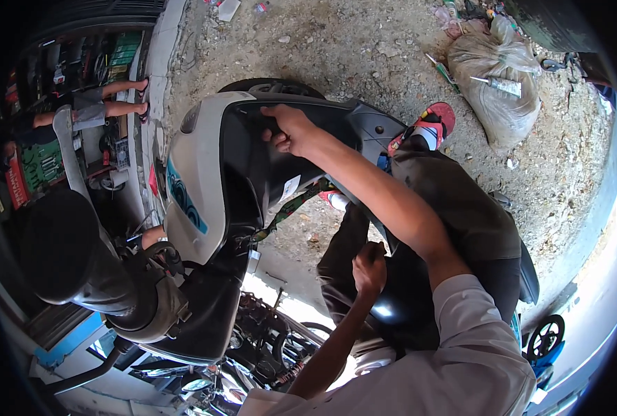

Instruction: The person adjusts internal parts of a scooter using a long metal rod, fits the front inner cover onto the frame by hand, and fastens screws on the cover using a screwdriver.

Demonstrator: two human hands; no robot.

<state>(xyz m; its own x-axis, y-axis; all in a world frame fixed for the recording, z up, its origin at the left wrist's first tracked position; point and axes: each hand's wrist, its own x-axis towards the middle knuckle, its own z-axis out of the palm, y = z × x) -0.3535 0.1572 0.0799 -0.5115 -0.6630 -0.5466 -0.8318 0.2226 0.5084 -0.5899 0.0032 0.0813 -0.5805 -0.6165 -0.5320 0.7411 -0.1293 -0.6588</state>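
Note:
A scooter's white front body (196,163) with a blue pattern faces me, its dark inner panel (242,156) towards my legs. My right hand (289,130) reaches across to this panel near its top edge. One finger stretches along the dark plastic and the others are bent, with a gap between them; I see nothing held. My left hand (369,269) is closed in a fist low beside the dark seat (405,298). Whatever it may hold is hidden. A camouflage strap (284,215) hangs below the panel.
The handlebar grip (59,246) and brake lever (73,152) rise at the left. More motorbikes (274,347) stand below. Another person's legs (118,100) show by a cluttered workshop. A filled sack (499,90) with a tube (502,86) on it lies on the gravel.

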